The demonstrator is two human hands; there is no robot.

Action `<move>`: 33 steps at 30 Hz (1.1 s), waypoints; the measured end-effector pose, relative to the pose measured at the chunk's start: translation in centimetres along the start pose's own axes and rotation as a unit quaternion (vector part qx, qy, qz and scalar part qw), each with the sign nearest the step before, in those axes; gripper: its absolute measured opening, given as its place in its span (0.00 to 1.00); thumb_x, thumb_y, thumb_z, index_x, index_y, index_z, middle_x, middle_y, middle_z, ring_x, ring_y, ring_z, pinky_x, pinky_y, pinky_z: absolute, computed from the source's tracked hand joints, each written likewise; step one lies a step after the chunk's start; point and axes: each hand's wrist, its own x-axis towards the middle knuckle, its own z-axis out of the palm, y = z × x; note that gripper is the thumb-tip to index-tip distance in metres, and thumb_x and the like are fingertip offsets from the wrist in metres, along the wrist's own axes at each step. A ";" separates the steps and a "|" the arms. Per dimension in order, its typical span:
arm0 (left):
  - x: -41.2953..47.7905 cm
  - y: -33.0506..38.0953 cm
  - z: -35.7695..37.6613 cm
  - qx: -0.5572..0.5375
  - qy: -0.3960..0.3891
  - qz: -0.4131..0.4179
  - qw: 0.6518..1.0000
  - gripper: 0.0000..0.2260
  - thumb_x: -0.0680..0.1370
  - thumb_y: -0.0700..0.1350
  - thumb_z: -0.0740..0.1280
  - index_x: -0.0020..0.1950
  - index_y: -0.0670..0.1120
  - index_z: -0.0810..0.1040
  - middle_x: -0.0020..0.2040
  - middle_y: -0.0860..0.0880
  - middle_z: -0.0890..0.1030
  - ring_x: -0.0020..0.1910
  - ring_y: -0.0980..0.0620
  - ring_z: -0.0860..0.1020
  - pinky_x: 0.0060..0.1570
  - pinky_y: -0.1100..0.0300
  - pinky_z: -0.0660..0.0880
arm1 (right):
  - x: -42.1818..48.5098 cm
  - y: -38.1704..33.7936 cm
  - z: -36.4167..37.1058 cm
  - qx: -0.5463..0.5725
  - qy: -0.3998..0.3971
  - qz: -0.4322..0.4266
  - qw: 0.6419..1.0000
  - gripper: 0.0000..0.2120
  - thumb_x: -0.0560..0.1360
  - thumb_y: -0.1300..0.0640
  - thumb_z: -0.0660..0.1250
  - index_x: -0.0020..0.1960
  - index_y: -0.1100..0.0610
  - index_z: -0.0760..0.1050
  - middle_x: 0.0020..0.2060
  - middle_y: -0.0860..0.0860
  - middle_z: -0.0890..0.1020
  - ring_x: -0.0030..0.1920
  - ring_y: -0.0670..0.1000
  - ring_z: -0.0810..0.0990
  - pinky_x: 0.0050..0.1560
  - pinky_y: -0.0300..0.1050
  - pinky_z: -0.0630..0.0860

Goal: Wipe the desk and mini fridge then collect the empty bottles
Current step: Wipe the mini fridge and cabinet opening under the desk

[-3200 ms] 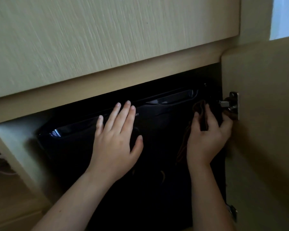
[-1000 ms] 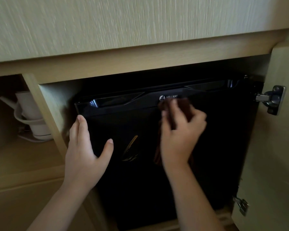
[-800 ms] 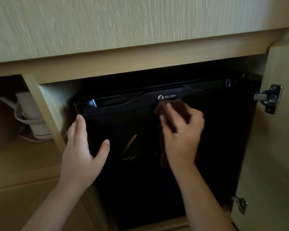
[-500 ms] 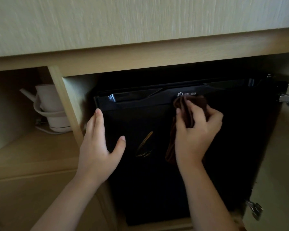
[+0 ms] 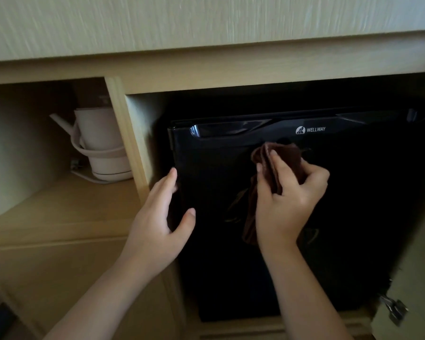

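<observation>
Head view: right hand (image 5: 286,204) clenched on bunched dark brown cloth (image 5: 277,159), pressed to glossy black mini fridge door (image 5: 353,204) near top edge; left hand (image 5: 157,222) spread wide at door's left edge.

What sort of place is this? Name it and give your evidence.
Probably a hotel room: a black mini fridge built into a wooden cabinet, with a white electric kettle on the shelf beside it.
</observation>
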 end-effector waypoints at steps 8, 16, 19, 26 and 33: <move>-0.6 0.0 -0.8 -0.019 0.059 0.045 0.997 0.30 0.72 0.56 0.58 0.73 0.49 0.58 0.69 0.62 0.63 0.66 0.66 0.65 0.63 0.73 0.62 | -3.0 -1.3 1.6 0.002 -0.076 -0.111 0.991 0.12 0.71 0.58 0.69 0.54 0.56 0.80 0.50 0.61 0.74 0.50 0.58 0.71 0.49 0.44 0.72; -1.6 -0.5 -3.3 -0.036 0.075 0.073 0.994 0.27 0.74 0.51 0.59 0.72 0.48 0.61 0.68 0.54 0.68 0.66 0.61 0.68 0.62 0.66 0.66 | -4.2 -4.1 3.5 -0.021 -0.093 -0.125 0.988 0.15 0.68 0.60 0.71 0.54 0.54 0.80 0.51 0.57 0.69 0.47 0.56 0.66 0.39 0.46 0.73; -1.7 -0.4 -3.9 -0.048 0.076 0.065 0.994 0.27 0.73 0.51 0.59 0.72 0.48 0.61 0.68 0.54 0.68 0.65 0.61 0.69 0.61 0.67 0.66 | -6.7 -4.0 4.0 -0.029 -0.147 -0.171 0.974 0.16 0.66 0.59 0.74 0.54 0.54 0.80 0.49 0.59 0.73 0.47 0.56 0.67 0.33 0.51 0.76; -2.2 -0.6 -4.9 -0.053 0.093 0.062 0.992 0.26 0.73 0.51 0.59 0.71 0.48 0.62 0.67 0.57 0.69 0.64 0.61 0.70 0.61 0.66 0.67 | -3.6 -6.9 5.3 0.002 -0.091 -0.097 0.991 0.15 0.69 0.60 0.72 0.55 0.55 0.79 0.53 0.60 0.72 0.51 0.57 0.68 0.38 0.47 0.75; -2.2 -0.4 -4.2 -0.086 0.086 0.049 0.991 0.25 0.73 0.50 0.59 0.70 0.50 0.61 0.67 0.55 0.69 0.64 0.61 0.70 0.61 0.66 0.68 | -7.2 -3.4 4.0 -0.016 -0.188 -0.216 0.958 0.16 0.66 0.59 0.74 0.54 0.54 0.80 0.53 0.54 0.68 0.52 0.56 0.67 0.42 0.49 0.77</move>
